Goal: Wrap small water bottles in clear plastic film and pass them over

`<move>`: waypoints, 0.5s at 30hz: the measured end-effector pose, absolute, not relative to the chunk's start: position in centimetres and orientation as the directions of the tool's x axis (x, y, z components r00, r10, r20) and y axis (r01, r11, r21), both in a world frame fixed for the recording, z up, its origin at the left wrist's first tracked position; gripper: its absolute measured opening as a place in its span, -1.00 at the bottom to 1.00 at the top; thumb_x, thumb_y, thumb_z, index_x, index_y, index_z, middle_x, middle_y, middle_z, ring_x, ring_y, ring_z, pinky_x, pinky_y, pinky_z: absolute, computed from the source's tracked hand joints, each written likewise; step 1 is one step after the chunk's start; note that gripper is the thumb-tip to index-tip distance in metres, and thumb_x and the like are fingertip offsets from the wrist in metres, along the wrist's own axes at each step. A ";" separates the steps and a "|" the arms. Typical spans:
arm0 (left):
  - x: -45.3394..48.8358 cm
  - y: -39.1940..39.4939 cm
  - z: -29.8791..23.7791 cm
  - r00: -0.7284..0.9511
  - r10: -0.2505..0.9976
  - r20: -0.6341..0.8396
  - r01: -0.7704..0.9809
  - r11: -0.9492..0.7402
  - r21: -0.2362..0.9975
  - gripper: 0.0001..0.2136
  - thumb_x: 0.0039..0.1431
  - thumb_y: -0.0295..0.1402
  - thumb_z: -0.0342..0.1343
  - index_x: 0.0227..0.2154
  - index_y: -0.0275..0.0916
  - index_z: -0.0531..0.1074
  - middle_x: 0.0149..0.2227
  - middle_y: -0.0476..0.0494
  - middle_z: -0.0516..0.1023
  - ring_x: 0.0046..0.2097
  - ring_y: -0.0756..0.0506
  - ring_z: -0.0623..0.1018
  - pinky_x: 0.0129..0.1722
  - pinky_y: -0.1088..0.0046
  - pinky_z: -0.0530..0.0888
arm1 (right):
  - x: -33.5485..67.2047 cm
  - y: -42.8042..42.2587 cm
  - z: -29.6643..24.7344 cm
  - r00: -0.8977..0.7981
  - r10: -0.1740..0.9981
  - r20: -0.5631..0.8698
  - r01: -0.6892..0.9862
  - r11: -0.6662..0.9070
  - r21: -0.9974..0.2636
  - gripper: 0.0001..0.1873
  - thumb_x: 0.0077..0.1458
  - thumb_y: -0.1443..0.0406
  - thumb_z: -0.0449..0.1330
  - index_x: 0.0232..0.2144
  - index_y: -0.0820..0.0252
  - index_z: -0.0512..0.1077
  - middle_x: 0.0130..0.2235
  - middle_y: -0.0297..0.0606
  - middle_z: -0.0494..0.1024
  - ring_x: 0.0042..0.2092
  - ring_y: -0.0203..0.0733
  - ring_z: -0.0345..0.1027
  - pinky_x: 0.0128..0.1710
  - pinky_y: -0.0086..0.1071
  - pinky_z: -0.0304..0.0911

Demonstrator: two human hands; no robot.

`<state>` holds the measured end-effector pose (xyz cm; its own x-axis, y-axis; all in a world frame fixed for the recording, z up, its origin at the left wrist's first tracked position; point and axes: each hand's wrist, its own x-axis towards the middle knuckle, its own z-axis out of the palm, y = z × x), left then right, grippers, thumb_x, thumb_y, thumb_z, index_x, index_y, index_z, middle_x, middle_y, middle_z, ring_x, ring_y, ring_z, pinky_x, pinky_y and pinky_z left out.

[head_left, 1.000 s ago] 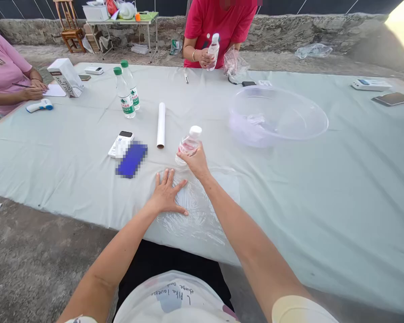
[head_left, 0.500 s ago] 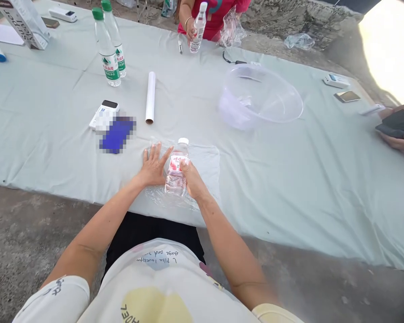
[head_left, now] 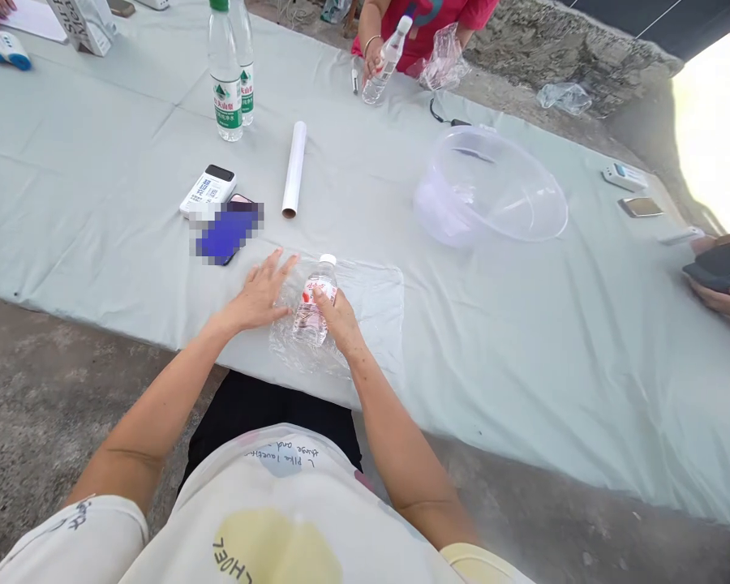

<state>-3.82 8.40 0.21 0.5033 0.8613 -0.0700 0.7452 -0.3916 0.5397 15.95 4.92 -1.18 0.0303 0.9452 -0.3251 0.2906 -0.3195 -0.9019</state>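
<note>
My right hand [head_left: 339, 319] is wrapped round a small clear water bottle [head_left: 311, 315] with a white cap and a red-and-white label. The bottle lies or leans over a clear plastic film sheet [head_left: 374, 304] spread on the table's near edge; I cannot tell if it touches it. My left hand [head_left: 261, 292], fingers spread, is at the left edge of the film and holds nothing. Just beyond that hand lies a phone [head_left: 228, 231], partly blurred out, against a white power bank [head_left: 210, 191]. A white roll [head_left: 294, 170] rests farther back.
Two green-capped water bottles [head_left: 226, 101] stand at the back left. A clear purple-tinted basin [head_left: 450, 215] sits to the right. Across the table, a person in red grips another bottle [head_left: 388, 63] and crumpled plastic [head_left: 445, 61]. Another person's hands [head_left: 727, 284] hold a dark object at right.
My left hand has shifted left, away from the bottle, so a gap shows between them. The bottle in my right hand has moved slightly left. The person opposite has tilted their bottle.
</note>
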 end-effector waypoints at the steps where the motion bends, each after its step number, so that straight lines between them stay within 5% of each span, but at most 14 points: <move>1: -4.3 7.9 0.4 0.409 0.911 -0.057 0.794 -0.324 0.515 -0.30 0.22 -0.30 0.06 0.39 -0.21 -0.03 0.42 -0.40 0.01 0.42 -0.34 0.07 0.31 -0.02 0.09 | 15.7 4.9 -1.0 0.047 0.940 -0.339 0.312 -0.336 -0.889 -0.31 0.08 -0.27 0.09 -0.05 0.14 0.36 -0.07 -0.17 0.56 -0.11 -0.11 0.47 -0.11 -0.29 0.36; 3: -4.8 6.6 0.3 0.201 0.978 -0.053 0.881 -0.157 0.446 -0.57 0.27 -0.33 -0.02 0.17 -0.32 0.35 0.18 -0.42 0.39 0.23 -0.33 0.37 0.18 0.08 0.27 | 15.3 4.9 -0.6 0.080 0.924 -0.374 0.337 -0.378 -0.862 -0.31 0.06 -0.25 0.13 -0.04 0.14 0.33 -0.07 -0.15 0.56 -0.13 -0.09 0.48 -0.14 -0.26 0.36; 5: -4.5 4.9 -0.1 0.073 0.996 -0.060 0.925 -0.045 0.378 -0.72 0.29 -0.29 -0.03 -0.15 -0.32 0.53 -0.09 -0.37 0.51 0.01 -0.32 0.49 0.02 0.13 0.36 | 14.8 5.1 -0.3 0.111 0.913 -0.392 0.392 -0.402 -0.828 -0.30 0.04 -0.23 0.17 0.00 0.14 0.29 -0.06 -0.12 0.55 -0.14 -0.05 0.48 -0.16 -0.24 0.36; 8: -3.3 2.5 -1.0 0.089 0.994 -0.070 0.937 -0.059 0.343 -0.77 0.25 -0.22 0.07 -0.32 -0.27 0.53 -0.22 -0.33 0.51 -0.09 -0.32 0.49 -0.09 0.15 0.36 | 14.0 5.3 0.2 0.172 0.908 -0.381 0.499 -0.414 -0.761 -0.25 0.03 -0.20 0.18 0.07 0.17 0.21 -0.06 -0.06 0.55 -0.09 0.03 0.47 -0.14 -0.20 0.34; 15: -1.1 0.6 -1.8 0.067 0.992 -0.111 0.896 -0.011 0.443 -0.84 0.27 -0.43 -0.03 -0.32 -0.27 0.45 -0.23 -0.30 0.52 -0.12 -0.27 0.48 -0.15 0.20 0.31 | 12.6 5.5 2.0 0.142 0.915 -0.379 0.729 -0.355 -0.585 -0.23 0.12 -0.21 0.08 0.09 0.28 0.19 -0.06 0.10 0.55 -0.05 0.18 0.46 -0.13 -0.15 0.29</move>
